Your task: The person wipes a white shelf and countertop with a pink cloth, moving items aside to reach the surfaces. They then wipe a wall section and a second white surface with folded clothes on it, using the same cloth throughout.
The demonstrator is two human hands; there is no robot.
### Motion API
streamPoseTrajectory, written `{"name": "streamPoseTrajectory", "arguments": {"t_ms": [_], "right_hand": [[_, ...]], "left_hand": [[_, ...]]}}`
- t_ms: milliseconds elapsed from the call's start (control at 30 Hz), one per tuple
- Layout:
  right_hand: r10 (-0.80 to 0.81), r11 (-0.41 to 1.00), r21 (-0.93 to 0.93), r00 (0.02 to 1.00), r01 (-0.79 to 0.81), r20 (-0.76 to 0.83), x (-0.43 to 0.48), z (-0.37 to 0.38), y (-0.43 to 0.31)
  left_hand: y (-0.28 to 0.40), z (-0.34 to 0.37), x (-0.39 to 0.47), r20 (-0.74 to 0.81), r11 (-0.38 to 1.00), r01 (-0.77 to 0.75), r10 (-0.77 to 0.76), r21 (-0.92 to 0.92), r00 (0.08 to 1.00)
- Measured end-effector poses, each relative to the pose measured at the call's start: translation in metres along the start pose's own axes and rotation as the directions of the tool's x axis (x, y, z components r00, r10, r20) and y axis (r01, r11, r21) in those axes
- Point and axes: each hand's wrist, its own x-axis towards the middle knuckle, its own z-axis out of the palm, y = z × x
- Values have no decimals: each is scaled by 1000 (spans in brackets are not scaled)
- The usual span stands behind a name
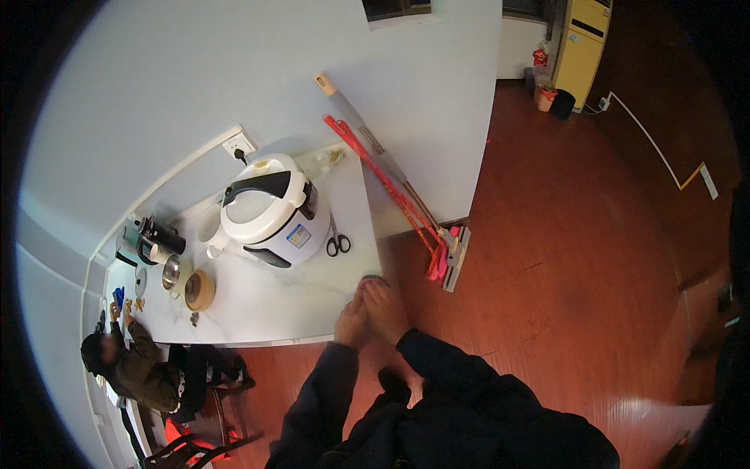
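Observation:
My left hand (352, 321) and my right hand (385, 308) are together at the near right corner of the white table (304, 311). Between their fingers is a small dark and pinkish object (374, 279), mostly covered, so its kind cannot be told. Scissors with black handles (338, 245) lie farther back on the table, beside a white electric pressure cooker (275, 211) with a black lid handle. Left of the cooker stands a white mug (212, 231).
A wooden-lidded pot (200, 290), a metal-lined bowl (174, 273) and a black flask (164, 234) stand farther left. A seated person (146, 375) works at the table's far end. A red broom (381, 170) and a mop (375, 140) lean on the wall at right.

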Motion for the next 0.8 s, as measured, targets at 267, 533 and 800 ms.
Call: {"name": "streamPoseTrajectory", "arguments": {"t_ms": [267,533,800], "right_hand": [[96,995,18,995,-96,-7,18,0,13],[121,992,-17,991,-122,-48,42,4,32],[200,978,94,957,-184,-209,12,13,19]], "left_hand": [[-25,13,35,77,994,-75,69,78,995],[-37,11,65,45,985,-156,153,72,987],[-32,14,50,115,959,-279,273,38,955]]}}
